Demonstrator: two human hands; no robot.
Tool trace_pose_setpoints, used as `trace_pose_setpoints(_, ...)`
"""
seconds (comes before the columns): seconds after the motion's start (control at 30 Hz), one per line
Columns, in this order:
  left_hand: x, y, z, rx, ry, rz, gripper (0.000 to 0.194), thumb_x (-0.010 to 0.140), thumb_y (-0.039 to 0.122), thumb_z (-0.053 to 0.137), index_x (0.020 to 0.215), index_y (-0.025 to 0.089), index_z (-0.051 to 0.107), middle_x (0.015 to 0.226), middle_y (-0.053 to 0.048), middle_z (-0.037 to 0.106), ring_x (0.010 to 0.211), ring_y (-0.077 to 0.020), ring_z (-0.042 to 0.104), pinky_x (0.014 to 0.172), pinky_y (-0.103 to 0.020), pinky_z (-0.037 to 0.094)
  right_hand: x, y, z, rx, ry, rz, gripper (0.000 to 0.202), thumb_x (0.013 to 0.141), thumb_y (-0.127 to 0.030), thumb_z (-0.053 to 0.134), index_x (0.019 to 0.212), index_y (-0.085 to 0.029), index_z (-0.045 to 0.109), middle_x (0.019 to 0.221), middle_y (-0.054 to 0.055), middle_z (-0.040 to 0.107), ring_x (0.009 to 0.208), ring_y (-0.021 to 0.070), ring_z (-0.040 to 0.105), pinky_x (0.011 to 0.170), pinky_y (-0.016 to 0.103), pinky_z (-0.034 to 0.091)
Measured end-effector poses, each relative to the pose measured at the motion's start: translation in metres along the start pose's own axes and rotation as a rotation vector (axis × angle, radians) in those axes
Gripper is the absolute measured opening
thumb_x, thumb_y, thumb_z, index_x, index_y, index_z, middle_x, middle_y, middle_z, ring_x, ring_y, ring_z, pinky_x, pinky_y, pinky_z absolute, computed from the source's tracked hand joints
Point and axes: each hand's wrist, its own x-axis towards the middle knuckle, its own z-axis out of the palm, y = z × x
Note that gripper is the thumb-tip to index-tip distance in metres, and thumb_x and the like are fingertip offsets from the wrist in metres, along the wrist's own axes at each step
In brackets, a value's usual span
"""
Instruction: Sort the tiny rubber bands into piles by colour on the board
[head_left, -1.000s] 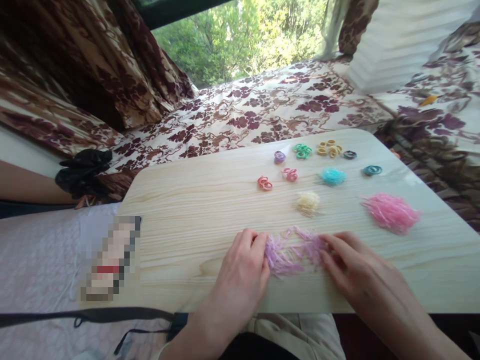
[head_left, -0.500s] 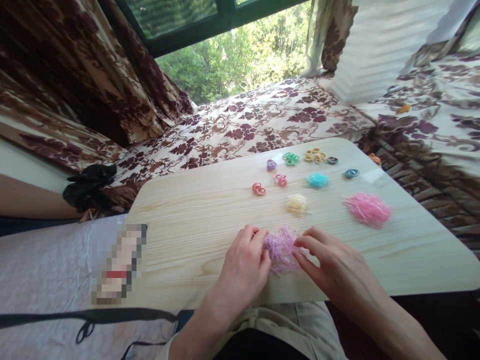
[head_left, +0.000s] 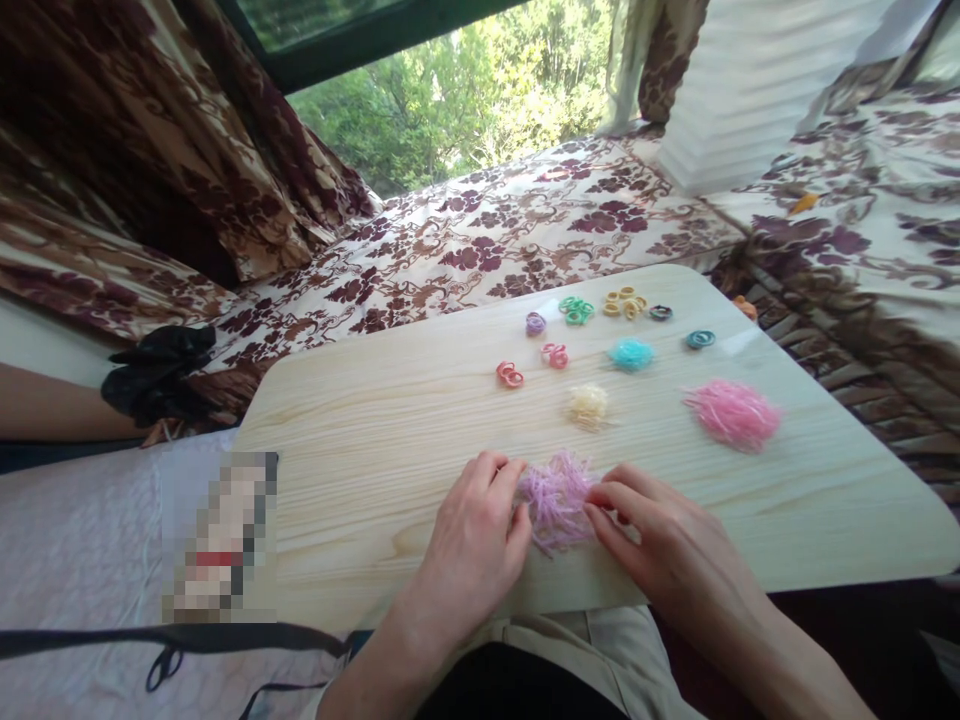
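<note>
Curtains (head_left: pixel 277 150) in a dark floral pattern hang at the left, above a crumpled black bundle (head_left: pixel 161 375). Nearer the person, a pixelated item (head_left: pixel 221 540) lies by the left end of a pale wood-grain table (head_left: pixel 360 420). The person's left hand (head_left: pixel 476 530) rests on the tabletop, fingers curled and bunched, its thumb at the left edge of a loose heap of purple strands (head_left: pixel 559 500); whether it pinches any, one cannot tell. Beyond that hand sit red rings (head_left: pixel 509 374), then purple rings (head_left: pixel 535 323) and pink rings (head_left: pixel 555 355). The purple strands lie on the table near its front edge, between the two hands, with green rings (head_left: pixel 576 311) far behind them and a cream pile (head_left: pixel 589 405) closer. Next come yellow rings (head_left: pixel 624 302), a turquoise pile (head_left: pixel 631 354) and a dark ring cluster (head_left: pixel 661 312). The right hand (head_left: pixel 664 530) has its thumb and forefinger tips close together at the heap's right edge; whether strands are caught between them cannot be told. Farther right are teal rings (head_left: pixel 700 339) and a large pink pile (head_left: pixel 733 414).
</note>
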Motion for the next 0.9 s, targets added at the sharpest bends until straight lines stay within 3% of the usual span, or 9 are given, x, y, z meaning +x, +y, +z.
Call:
trace_pose_setpoints(0.17,0.003,0.002,0.004,-0.017,-0.010,0.022,0.033,0.088,0.011,0.046,0.118,0.018,0.058,0.114,-0.009,0.061,0.107,-0.0226,0.058,0.096,-0.041,0.051,-0.004,0.023,-0.020,0.136,0.081,0.081,0.020,0.095,-0.026,0.048,0.085,-0.023,0.065,0.083,0.001,0.066,0.069,0.0114,0.063,0.063,0.023,0.049)
trace_pose_setpoints(0.33,0.006,0.001,0.012,-0.023,0.025,0.050,0.033,0.088,0.014,0.046,0.118,0.020,0.060,0.113,-0.009,0.063,0.104,-0.0239,0.061,0.091,-0.042,0.053,-0.003,0.076,-0.053,-0.218,0.347,0.297,0.022,0.093,-0.034,0.051,0.083,-0.020,0.065,0.079,0.003,0.066,0.063,0.0153,0.062,0.059,0.029,0.046)
trace_pose_setpoints(0.5,0.007,-0.003,0.016,-0.013,0.059,0.093,0.031,0.088,0.019,0.047,0.116,0.022,0.061,0.109,-0.008,0.065,0.101,-0.0233,0.064,0.087,-0.038,0.054,-0.006,0.103,-0.073,-0.358,0.340,0.340,0.026,0.093,-0.036,0.048,0.087,-0.019,0.067,0.083,0.004,0.067,0.060,0.0149,0.062,0.055,0.030,0.045)
trace_pose_setpoints(0.6,0.007,-0.006,0.016,0.011,0.061,0.080,0.027,0.092,0.027,0.048,0.116,0.022,0.060,0.107,-0.007,0.065,0.098,-0.0238,0.064,0.084,-0.038,0.053,-0.016,0.095,-0.081,-0.334,0.385,0.365,0.025,0.094,-0.038,0.050,0.092,-0.020,0.067,0.084,0.003,0.066,0.061,0.0141,0.061,0.057,0.029,0.047)
trace_pose_setpoints(0.7,0.007,-0.003,0.017,0.065,0.059,0.031,0.029,0.091,0.035,0.053,0.115,0.021,0.059,0.103,-0.006,0.065,0.095,-0.0261,0.063,0.082,-0.042,0.051,-0.023,0.071,-0.075,-0.231,0.384,0.305,0.019,0.095,-0.033,0.051,0.097,-0.021,0.065,0.088,0.003,0.065,0.065,0.0132,0.061,0.062,0.027,0.050)
trace_pose_setpoints(0.9,0.015,0.012,0.018,0.125,0.021,-0.038,0.027,0.084,0.032,0.066,0.109,0.021,0.060,0.098,-0.005,0.064,0.092,-0.0261,0.059,0.082,-0.043,0.046,-0.007,0.018,-0.018,0.046,0.125,-0.016,0.026,0.094,-0.014,0.044,0.104,-0.022,0.066,0.087,0.003,0.066,0.073,0.0126,0.063,0.066,0.023,0.051)
